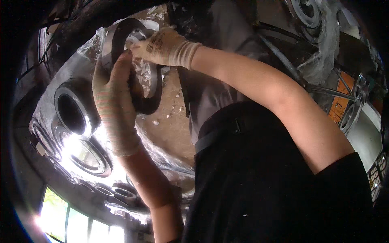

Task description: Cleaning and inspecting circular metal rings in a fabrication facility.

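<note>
- Upper left of the head view, a dark rubber ring (pixel 144 103) is held up between two gloved hands, in front of a shiny metal part wrapped in clear plastic film (pixel 91 44)
- The left hand (pixel 115 101), in a light knit glove with faint coloured stripes, is laid along the ring's left side; its grip is closed round the dark band, the fingers reaching up to the top of the loop
- The right hand (pixel 164 46), in a pale knit glove with a ribbed cuff, is set against the upper part of the ring; its fingertips are pinched on the ring's inner edge, so this grip is closed on it too
- The ring's lower curve is seen hanging free below the left hand, over a brown dusty floor (pixel 170 125) scattered with small white scraps
- Behind the ring, a round bright metal flange (pixel 148 79) is partly seen through the loop, touching the plastic film
- To the left, several polished metal rings (pixel 73 113) with dark round bores are lined up close together, strongly lit by glare
- The bare right forearm is stretched across the middle of the view, above dark clothing and a grey shirt (pixel 219 87)
- At the top right, another plastic-wrapped metal part (pixel 320 36) is seen, well apart from the hands
</note>
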The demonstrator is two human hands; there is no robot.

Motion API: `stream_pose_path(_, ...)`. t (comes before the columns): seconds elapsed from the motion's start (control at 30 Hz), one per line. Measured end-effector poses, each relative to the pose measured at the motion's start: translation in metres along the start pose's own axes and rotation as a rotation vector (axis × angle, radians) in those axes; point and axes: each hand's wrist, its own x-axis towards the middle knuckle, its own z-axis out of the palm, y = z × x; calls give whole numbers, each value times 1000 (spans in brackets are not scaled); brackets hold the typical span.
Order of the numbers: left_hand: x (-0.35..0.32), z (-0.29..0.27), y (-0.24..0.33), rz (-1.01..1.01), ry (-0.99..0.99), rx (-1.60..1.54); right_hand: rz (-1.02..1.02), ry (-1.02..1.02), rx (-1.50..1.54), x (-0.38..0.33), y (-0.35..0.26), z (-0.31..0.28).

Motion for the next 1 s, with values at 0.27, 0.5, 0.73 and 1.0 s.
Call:
stream_pose_path(0.27,13,-17,13,-226,17,-124,-29,-68,838,-39,-30,12)
stream_pose_path(0.5,12,-2,26,23,170,-141,155,-273,1387,-48,-43,-22)
stream_pose_path(0.73,-55,-28,-61,118,46,-290,442,-545,2027,-40,-41,10)
stream_pose_path(1.0,-65,16,-30,55,344,63,340,-70,1030,-42,-40,-46)
